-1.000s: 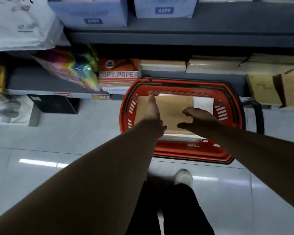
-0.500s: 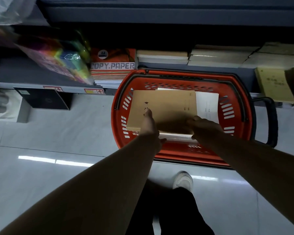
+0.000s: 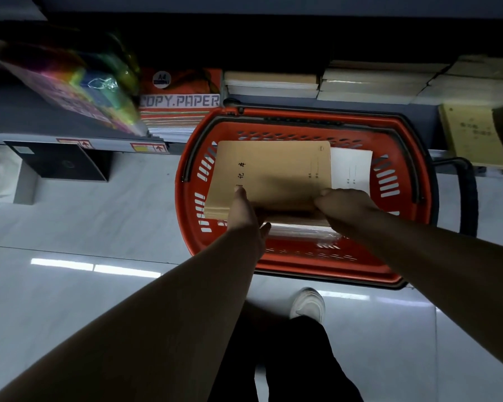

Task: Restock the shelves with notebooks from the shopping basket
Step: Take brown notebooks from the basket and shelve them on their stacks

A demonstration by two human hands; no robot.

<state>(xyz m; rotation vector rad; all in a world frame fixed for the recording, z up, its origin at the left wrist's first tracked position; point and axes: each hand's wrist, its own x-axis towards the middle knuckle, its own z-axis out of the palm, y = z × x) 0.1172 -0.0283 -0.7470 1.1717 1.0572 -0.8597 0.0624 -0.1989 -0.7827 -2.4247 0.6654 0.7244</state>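
A red shopping basket point(image 3: 302, 268) stands on the floor against the low shelf. Inside it lies a stack of tan-covered notebooks point(image 3: 273, 172), with a white notebook point(image 3: 352, 169) to its right and more under the stack. My left hand point(image 3: 244, 216) grips the stack's near-left edge, thumb on the top cover. My right hand point(image 3: 343, 207) grips the near-right corner, fingers curled over the cover. The stack's near edge looks slightly raised off the layers below.
The low shelf point(image 3: 70, 123) holds a copy-paper ream point(image 3: 180, 97), colourful wrapped packs point(image 3: 79, 85) and piles of tan notebooks point(image 3: 369, 82) behind the basket. More tan books point(image 3: 471, 134) lie at the right. The basket's black handle point(image 3: 468, 195) sticks out right. My shoe point(image 3: 308, 303) is on the glossy floor.
Both hands went from hovering over the basket to closing on the near edge of the tan stack. The view has moved closer to the basket.
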